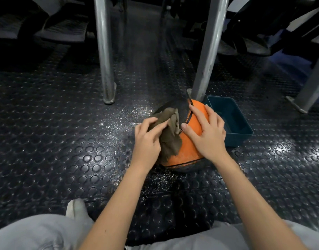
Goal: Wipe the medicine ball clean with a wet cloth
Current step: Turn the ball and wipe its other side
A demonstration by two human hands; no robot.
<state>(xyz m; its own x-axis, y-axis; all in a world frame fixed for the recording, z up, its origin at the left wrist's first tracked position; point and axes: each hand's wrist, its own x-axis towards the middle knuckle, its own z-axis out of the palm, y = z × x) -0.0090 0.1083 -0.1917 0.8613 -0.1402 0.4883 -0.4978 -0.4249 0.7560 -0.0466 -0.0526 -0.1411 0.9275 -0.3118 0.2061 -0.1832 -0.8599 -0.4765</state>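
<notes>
Head view: left hand [148, 139] bunches the cloth [168, 134] against the medicine ball [189, 143] while the flat right hand [207, 134] steadies it (presumably against rolling).

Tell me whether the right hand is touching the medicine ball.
Touching. The head view shows the right hand lying flat on the orange medicine ball, fingers spread over its top, no gap visible.

Light grey trousers [38, 233], white shoe [75, 208], bare forearms [117, 197].
</notes>
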